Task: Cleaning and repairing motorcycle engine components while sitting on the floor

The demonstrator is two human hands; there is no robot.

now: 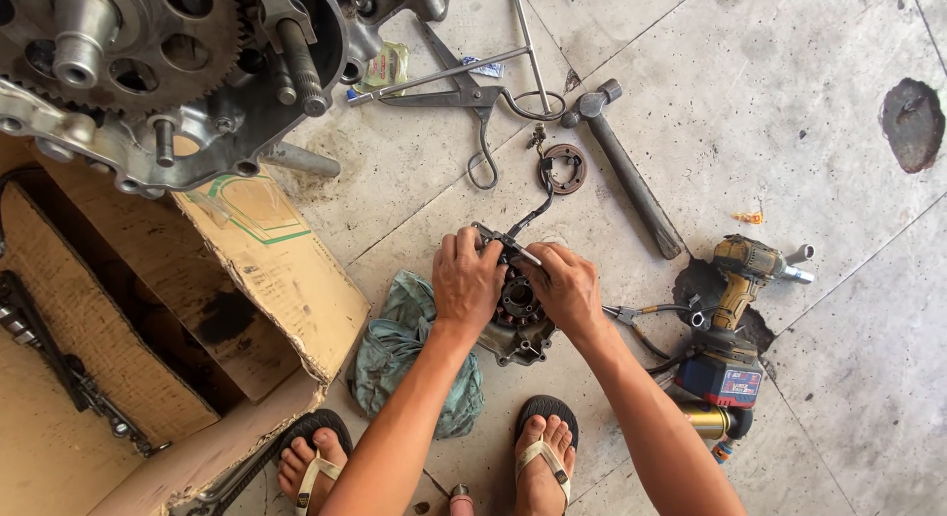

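Up at the top left sits a big metal engine [168, 72] with toothed wheels, resting on a brown cardboard box [148, 309]. Below it, on the grey floor [789, 102], lies a green rag [400, 348]. Beside the rag is a small round metal engine part [518, 314], right between the person's feet. The left hand [467, 279] and the right hand [564, 284] both wrap their fingers tightly around this part, pressing on its top edge. Nearby lie a yellow power drill [735, 309], a hammer [621, 166], and a small ring [564, 168].
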